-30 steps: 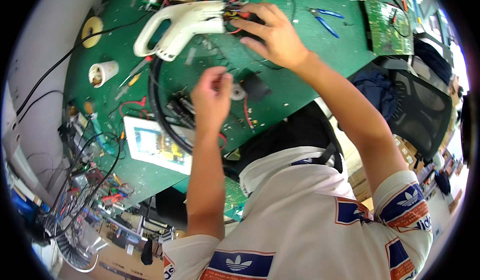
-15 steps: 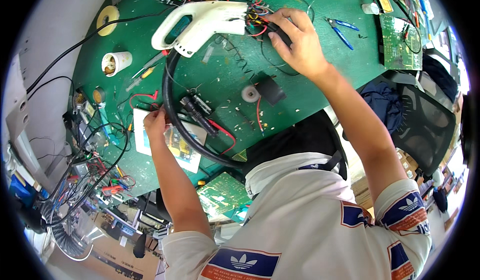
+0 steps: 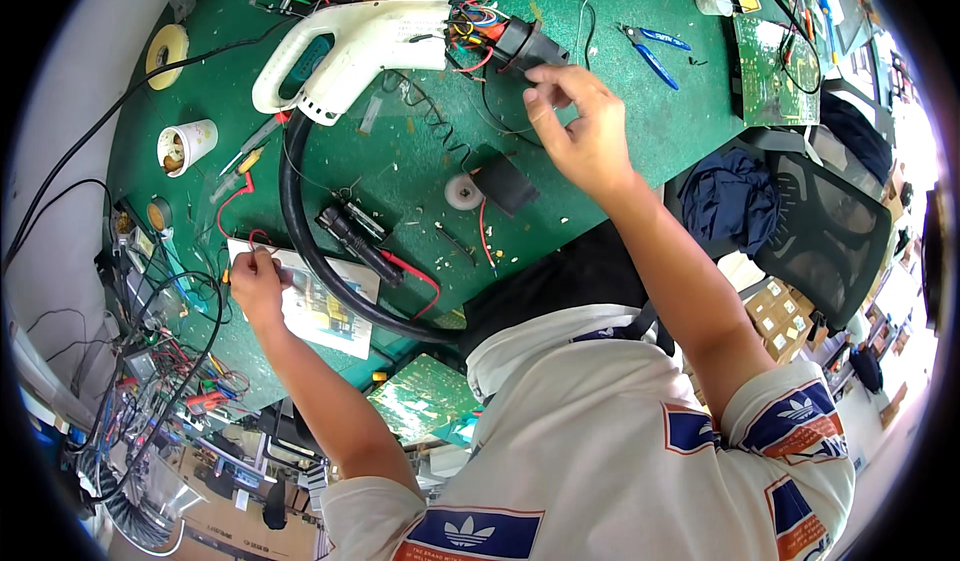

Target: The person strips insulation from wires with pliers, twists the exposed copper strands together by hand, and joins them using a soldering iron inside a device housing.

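A white charging gun [image 3: 375, 56] lies on the green bench, and its thick black cable [image 3: 292, 186] curves down toward me. Coloured wires [image 3: 475, 33] spill from its front end, next to a black round connector [image 3: 525, 46]. At the connector's lower edge is my right hand [image 3: 588, 131], thumb and forefinger apart with nothing between them; whether a fingertip touches it I cannot tell. My left hand [image 3: 260, 283] is closed over the corner of a printed sheet [image 3: 325, 311], pinching a thin red wire [image 3: 222, 223] that loops up from its fingers.
Blue-handled cutters [image 3: 655, 56] lie at the right, near a circuit board [image 3: 775, 71]. A black cylindrical part [image 3: 350, 236] rests by the cable. At the left stand a paper cup [image 3: 188, 146] and a tape roll [image 3: 167, 56]. Tangled leads [image 3: 170, 371] crowd the lower left.
My right hand has drawn back from the wires and connector, its thumb and forefinger now apart. A loop of red wire now shows at my left fingers. The whole view has shifted.
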Available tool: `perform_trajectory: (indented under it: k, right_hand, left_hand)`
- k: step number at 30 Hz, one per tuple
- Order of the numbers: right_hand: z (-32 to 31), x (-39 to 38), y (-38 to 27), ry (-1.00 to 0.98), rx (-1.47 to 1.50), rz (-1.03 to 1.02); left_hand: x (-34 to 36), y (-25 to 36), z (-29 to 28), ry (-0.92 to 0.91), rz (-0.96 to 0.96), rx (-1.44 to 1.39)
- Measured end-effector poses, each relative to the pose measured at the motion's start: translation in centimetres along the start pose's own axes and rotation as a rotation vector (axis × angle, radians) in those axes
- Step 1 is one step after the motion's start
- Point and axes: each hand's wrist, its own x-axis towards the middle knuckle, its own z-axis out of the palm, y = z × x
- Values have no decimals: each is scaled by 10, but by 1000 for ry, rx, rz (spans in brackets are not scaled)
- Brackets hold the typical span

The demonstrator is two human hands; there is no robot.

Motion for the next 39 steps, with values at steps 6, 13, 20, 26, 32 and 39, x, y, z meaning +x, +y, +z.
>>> perform_trajectory:
  k: [6,13,20,26,32,39]
  right_hand:
    - [-1,-5,-5,-201,100,264]
    - [3,-5,-21,-123,114,157]
    - [24,33,-1,-262,40,121]
    - [22,31,0,-259,167,331]
    - [20,32,16,-216,311,310]
    - [9,47,3,-331,-52,163]
  left_hand:
    - [-11,21,-50,-617,-258,-92]
    - [-63,93,-39,-732,66,-338]
    - [-97,188,78,-738,107,-728]
    - [-100,248,149,-724,-207,-1079]
    - [-92,254,178,-735,-276,-1259]
    - [-81,248,198,-836,-390,-1471]
